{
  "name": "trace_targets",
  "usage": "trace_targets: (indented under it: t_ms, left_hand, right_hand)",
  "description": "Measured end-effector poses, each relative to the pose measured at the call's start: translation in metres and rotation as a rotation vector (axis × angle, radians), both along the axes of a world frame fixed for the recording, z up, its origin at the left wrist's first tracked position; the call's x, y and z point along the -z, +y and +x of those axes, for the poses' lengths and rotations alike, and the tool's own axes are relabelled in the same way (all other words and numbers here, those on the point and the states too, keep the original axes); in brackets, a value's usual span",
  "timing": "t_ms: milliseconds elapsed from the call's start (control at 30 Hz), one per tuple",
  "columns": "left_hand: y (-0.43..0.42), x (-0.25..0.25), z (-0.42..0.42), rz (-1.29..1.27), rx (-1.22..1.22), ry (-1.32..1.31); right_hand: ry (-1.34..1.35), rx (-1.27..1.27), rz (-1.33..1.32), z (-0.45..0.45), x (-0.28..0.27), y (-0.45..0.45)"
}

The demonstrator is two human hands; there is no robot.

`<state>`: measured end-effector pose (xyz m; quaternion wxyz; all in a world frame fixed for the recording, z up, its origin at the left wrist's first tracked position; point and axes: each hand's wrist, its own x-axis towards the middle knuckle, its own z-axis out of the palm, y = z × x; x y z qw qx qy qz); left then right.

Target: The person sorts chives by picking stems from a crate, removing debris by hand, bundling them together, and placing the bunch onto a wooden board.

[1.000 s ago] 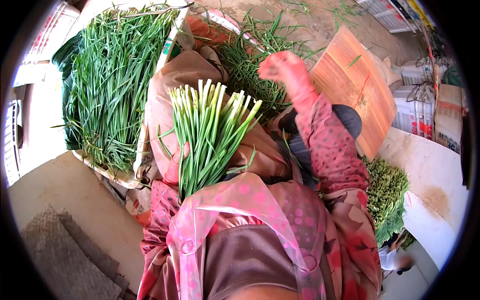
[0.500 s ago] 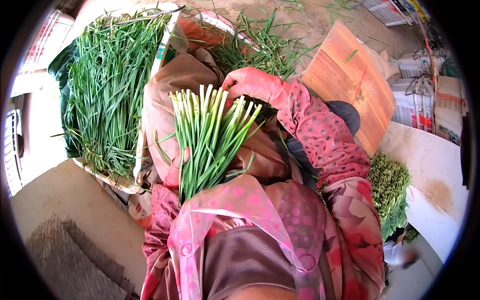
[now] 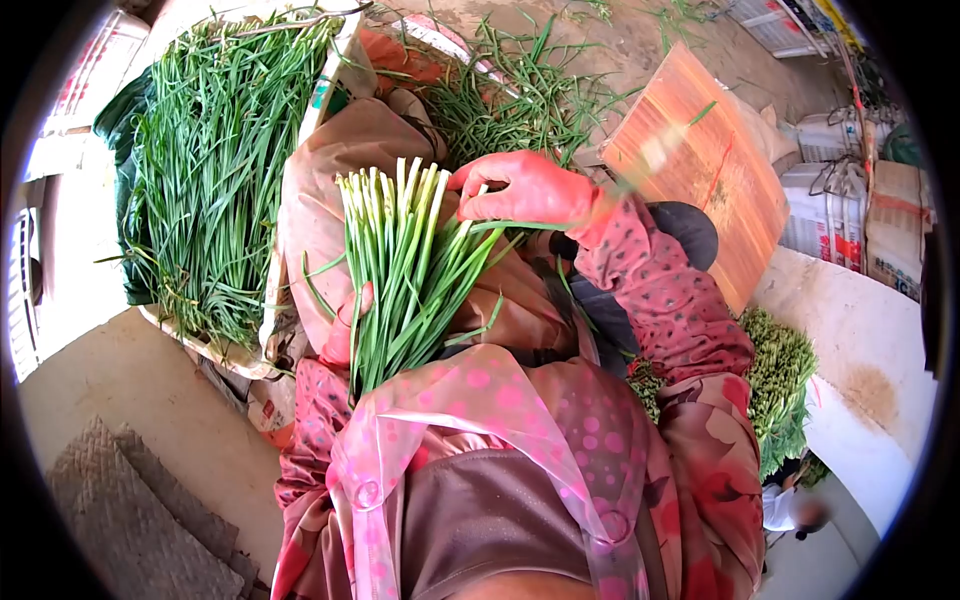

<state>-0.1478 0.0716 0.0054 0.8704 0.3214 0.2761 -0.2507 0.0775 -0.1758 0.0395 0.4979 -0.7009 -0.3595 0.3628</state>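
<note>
A thick bunch of garlic chives (image 3: 400,270) stands over my lap, pale cut ends upward and green leaves down toward the apron. My left hand (image 3: 347,328), in a pinkish-red glove, is wrapped round its lower left side, partly hidden by leaves. Beside the pale ends on the right is my red-gloved right hand (image 3: 530,190), its thumb and finger curved with the tips apart. One loose green chive (image 3: 520,226) stretches right from the bunch beneath this hand. Over the wooden board (image 3: 690,180), a pale green strip (image 3: 655,155) is smeared by motion.
At left, a white crate (image 3: 320,90) is heaped with long green chives (image 3: 220,180). Loose leaves (image 3: 520,100) litter the ground ahead. Trimmed bundles (image 3: 775,390) lie at right, near white woven bags (image 3: 825,205). Grey matting (image 3: 140,510) lies lower left.
My right hand has shifted slightly right and down, its thumb and finger now parted. A loose chive and a blurred pale strip have appeared near it. The left hand keeps the bunch.
</note>
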Motion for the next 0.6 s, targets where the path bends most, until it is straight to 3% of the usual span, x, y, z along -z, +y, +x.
trace_targets:
  t_ms: [33, 167, 267, 300, 333, 433, 467, 533, 567, 600]
  left_hand:
    - [-0.001, -0.003, 0.0, 0.056, 0.016, 0.02]
    - [-0.006, -0.009, 0.001, 0.081, -0.015, 0.016]
    - [0.002, 0.007, -0.005, 0.085, -0.007, -0.002]
    - [0.002, 0.009, -0.007, 0.088, -0.012, -0.011]
    - [0.003, 0.01, -0.009, 0.092, -0.017, -0.02]
    - [0.005, 0.008, -0.008, 0.061, -0.036, -0.035]
    - [0.005, 0.007, -0.008, 0.048, -0.044, -0.038]
    - [0.002, 0.004, -0.006, 0.046, -0.058, -0.045]
    - [0.0, 0.002, -0.006, 0.058, -0.065, -0.048]
    - [-0.001, 0.0, -0.005, 0.07, -0.071, -0.05]
  right_hand:
    - [0.226, 0.056, -0.03, -0.004, -0.001, 0.002]
    - [0.439, 0.234, 0.093, -0.018, 0.001, 0.006]
    - [0.342, 0.443, 0.233, -0.021, 0.002, 0.005]
    - [0.846, 0.655, 0.53, -0.016, 0.016, 0.005]
    - [0.923, 0.628, 0.718, -0.002, 0.026, -0.003]
    - [0.712, 0.666, 0.264, -0.001, -0.002, -0.036]
    - [0.712, 0.666, 0.264, -0.009, -0.017, -0.039]
    - [0.509, 0.343, -0.216, -0.018, -0.036, -0.044]
    - [0.731, 0.271, -0.202, -0.019, -0.034, -0.047]
    - [0.784, 0.307, -0.13, -0.03, -0.051, -0.042]
